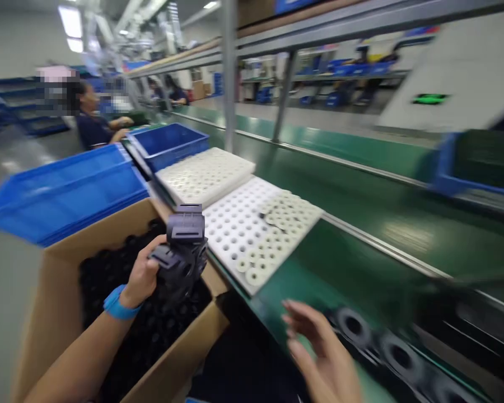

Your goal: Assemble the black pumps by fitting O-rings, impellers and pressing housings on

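Note:
My left hand (pixel 145 271), with a blue band at the wrist, grips a cluster of black plastic parts (pixel 185 232) above a cardboard box (pixel 61 291). Inside that box lie many similar black parts (pixel 109 268), blurred in the shadow. My right hand (pixel 321 352) is held over the green work surface, fingers curved and apart, with nothing visible in it. Just right of it, dark parts with round openings (pixel 355 326) stand in a row, smeared by motion. A white tray with holes (pixel 222 224) lies beyond both hands, partly filled with pale ring-shaped pieces (pixel 273 252).
A second pale tray (pixel 205 168) sits behind the first. Blue bins (pixel 79 184) stand at left, and another blue bin (pixel 168 140) beyond the trays. Metal posts (pixel 229 84) rise along the green conveyor (pixel 373 196). A person (pixel 94 117) sits at far left.

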Demonstrator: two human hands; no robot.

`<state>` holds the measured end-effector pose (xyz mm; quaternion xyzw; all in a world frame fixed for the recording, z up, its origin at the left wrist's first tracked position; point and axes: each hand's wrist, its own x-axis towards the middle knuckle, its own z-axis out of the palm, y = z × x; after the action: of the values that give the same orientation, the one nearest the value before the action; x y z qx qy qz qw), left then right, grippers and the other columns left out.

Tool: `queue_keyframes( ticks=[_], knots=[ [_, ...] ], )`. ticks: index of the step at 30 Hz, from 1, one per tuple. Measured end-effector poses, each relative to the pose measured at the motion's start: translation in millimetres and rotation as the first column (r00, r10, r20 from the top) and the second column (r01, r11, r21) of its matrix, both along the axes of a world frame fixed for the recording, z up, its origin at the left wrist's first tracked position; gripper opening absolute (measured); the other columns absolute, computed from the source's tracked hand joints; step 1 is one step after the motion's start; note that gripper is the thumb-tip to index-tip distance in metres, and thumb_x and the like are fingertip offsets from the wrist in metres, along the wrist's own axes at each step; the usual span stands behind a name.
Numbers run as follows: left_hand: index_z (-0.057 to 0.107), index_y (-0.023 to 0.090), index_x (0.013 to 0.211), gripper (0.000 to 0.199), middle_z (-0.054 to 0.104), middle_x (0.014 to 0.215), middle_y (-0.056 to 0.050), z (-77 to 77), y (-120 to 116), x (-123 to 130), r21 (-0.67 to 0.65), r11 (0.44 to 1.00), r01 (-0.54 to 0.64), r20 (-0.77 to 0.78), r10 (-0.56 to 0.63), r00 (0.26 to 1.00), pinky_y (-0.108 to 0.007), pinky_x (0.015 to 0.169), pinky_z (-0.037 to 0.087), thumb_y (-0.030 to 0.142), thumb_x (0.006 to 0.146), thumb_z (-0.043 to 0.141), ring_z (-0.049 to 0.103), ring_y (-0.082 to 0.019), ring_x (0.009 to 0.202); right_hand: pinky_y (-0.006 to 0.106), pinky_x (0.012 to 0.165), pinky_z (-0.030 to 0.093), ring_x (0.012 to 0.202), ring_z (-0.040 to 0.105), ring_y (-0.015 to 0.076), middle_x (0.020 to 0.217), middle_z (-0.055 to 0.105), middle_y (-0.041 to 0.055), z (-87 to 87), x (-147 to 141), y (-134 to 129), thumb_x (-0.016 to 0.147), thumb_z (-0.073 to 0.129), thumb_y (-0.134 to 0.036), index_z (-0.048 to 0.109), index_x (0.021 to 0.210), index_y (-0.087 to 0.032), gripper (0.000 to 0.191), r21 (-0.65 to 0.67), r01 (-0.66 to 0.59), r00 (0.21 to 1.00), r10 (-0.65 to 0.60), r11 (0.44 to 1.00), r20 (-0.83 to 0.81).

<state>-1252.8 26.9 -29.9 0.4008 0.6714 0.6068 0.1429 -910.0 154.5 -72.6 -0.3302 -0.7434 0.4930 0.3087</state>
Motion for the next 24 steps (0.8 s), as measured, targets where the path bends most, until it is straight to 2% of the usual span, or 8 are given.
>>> queue_keyframes(
  ticks=[3,6,9,12,17,19,21,24],
  knots=[
    [0.071,0.02,0.113,0.081,0.072,0.093,-0.007,11.3,41.2,41.4,0.002,0.964,0.266,-0.04,-0.266,0.963,-0.03,0.068,0.055,0.084,0.062,0.071,0.066,-0.024,0.077,0.024,0.067,0.054,0.094,0.062,0.0162,0.133,0.053,0.015,39.0,-32.6,23.0,0.087,0.052,-0.075,0.041,0.145,-0.022,0.079,-0.29,-0.156,0.944,0.056,0.944,-0.325],
    [0.075,0.024,0.111,0.076,0.072,0.099,-0.008,29.3,75.7,79.7,-0.172,0.852,0.494,-0.239,-0.523,0.818,-0.031,0.071,0.056,0.082,0.06,0.073,0.067,-0.025,0.082,0.018,0.053,0.044,0.078,0.056,0.0092,0.132,0.051,0.0125,62.4,-31.4,42.3,0.08,0.054,-0.083,0.035,0.15,-0.024,0.093,-0.419,-0.197,0.896,-0.011,0.886,-0.445],
    [0.075,0.029,0.112,0.071,0.072,0.104,-0.007,48.9,95.1,108.7,-0.315,0.78,0.541,-0.375,-0.626,0.684,-0.031,0.078,0.057,0.08,0.063,0.073,0.068,-0.027,0.09,0.017,0.049,0.042,0.067,0.049,0.0058,0.113,0.057,0.0068,70.2,-16.3,42.4,0.077,0.063,-0.078,0.046,0.142,-0.025,0.086,-0.484,-0.164,0.882,-0.092,0.86,-0.462],
    [0.073,0.032,0.118,0.064,0.072,0.105,-0.006,61.2,102.6,121.9,-0.393,0.74,0.547,-0.419,-0.673,0.61,-0.031,0.081,0.057,0.076,0.071,0.071,0.069,-0.026,0.09,0.019,0.05,0.045,0.067,0.051,0.0078,0.098,0.058,0.004,67.7,-11.5,37.8,0.075,0.071,-0.07,0.052,0.132,-0.024,0.076,-0.517,-0.133,0.871,-0.149,0.845,-0.469],
    [0.059,0.031,0.141,0.079,0.072,0.119,-0.008,64.0,105.4,117.7,-0.415,0.732,0.541,-0.339,-0.676,0.654,-0.035,0.088,0.057,0.077,0.076,0.065,0.07,-0.03,0.102,0.02,0.055,0.047,0.07,0.05,0.007,0.113,0.056,0.0054,65.1,0.4,41.0,0.081,0.06,-0.076,0.039,0.137,-0.028,0.077,-0.582,0.01,0.773,-0.375,0.813,-0.512],
    [0.061,0.03,0.139,0.08,0.071,0.126,-0.009,61.5,106.6,112.3,-0.385,0.741,0.549,-0.261,-0.659,0.706,-0.037,0.091,0.057,0.077,0.075,0.065,0.069,-0.033,0.107,0.021,0.064,0.05,0.078,0.053,0.0078,0.124,0.053,0.0059,69.4,32.8,44.8,0.078,0.065,-0.075,0.035,0.141,-0.031,0.082,-0.55,0.149,0.733,-0.466,0.822,-0.496],
    [0.065,0.03,0.135,0.078,0.071,0.128,-0.009,59.3,108.3,106.5,-0.357,0.747,0.56,-0.17,-0.642,0.748,-0.039,0.092,0.058,0.077,0.074,0.067,0.069,-0.035,0.109,0.024,0.079,0.053,0.095,0.059,0.0134,0.129,0.053,0.0083,74.6,85.5,47.8,0.071,0.075,-0.07,0.042,0.14,-0.027,0.088,-0.336,0.478,0.691,-0.584,0.812,-0.427],
    [0.072,0.031,0.125,0.076,0.074,0.122,-0.008,61.3,110.6,96.3,-0.293,0.77,0.567,-0.046,-0.604,0.796,-0.044,0.084,0.062,0.081,0.068,0.068,0.071,-0.038,0.105,0.029,0.087,0.052,0.103,0.061,0.0178,0.126,0.056,0.0094,78.0,183.5,44.5,0.06,0.084,-0.066,0.045,0.142,-0.024,0.1,0.115,0.818,0.575,-0.788,0.564,-0.22]
  ],
)
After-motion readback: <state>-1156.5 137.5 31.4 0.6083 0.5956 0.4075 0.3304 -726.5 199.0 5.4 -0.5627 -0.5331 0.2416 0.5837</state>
